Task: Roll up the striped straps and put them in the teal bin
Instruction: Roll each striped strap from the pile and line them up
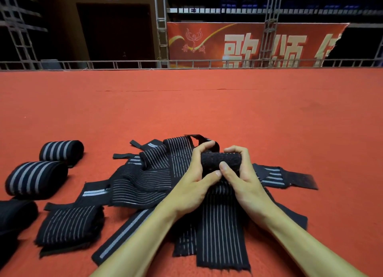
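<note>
Head view: both hands meet on one striped strap (219,196). Its started roll (220,159), dark fuzzy side out, sits between them. The roll's long axis runs left to right, from one palm to the other.

The left hand (192,179) curls round the roll's left end, fingers over the top and thumb on the near face. The right hand (246,179) mirrors it on the right end, and the two thumbs nearly touch in the middle. Both hands are closed round the roll, and neither is nearer to it than the other.

From the grip the unrolled tail (221,245) runs straight back toward the person, flat between the forearms and at right angles to the roll's axis. By my judgement, the rolling must travel toward the body to take the tail up squarely.

Under the grip and to its left lies the heap of loose straps (145,183). Farther left, two finished rolls (62,150) lie on the red carpet (207,110). The teal bin is not in view.
</note>
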`<state>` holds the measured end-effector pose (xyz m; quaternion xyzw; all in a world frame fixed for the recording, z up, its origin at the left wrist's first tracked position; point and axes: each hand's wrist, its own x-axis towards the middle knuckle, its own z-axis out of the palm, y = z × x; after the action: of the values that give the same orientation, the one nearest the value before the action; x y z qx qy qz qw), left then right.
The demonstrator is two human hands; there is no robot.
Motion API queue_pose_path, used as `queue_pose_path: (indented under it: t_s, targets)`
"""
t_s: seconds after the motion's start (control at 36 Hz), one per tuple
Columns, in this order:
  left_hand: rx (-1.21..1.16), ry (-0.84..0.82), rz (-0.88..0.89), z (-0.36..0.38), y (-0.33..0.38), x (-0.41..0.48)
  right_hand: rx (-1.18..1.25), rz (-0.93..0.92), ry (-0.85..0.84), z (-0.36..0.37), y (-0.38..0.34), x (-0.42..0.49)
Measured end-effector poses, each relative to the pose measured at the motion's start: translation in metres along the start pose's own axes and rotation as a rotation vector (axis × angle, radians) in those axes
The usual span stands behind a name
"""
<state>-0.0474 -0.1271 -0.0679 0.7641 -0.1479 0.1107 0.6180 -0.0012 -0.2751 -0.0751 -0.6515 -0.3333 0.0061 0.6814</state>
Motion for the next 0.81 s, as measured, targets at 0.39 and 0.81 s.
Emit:
queue_pose_path:
  t_s: [0.39, 0.81]
  targets:
    - [-0.327, 0.240, -0.113, 0.008, -0.003, 0.011, -0.108, -0.115, -0.015, -0.002, 0.003, 0.003]
    - [-0.053, 0.231, 0.108, 0.003, 0.000, 0.006, 0.069, 0.022, 0.049, 0.000, 0.003, 0.003]
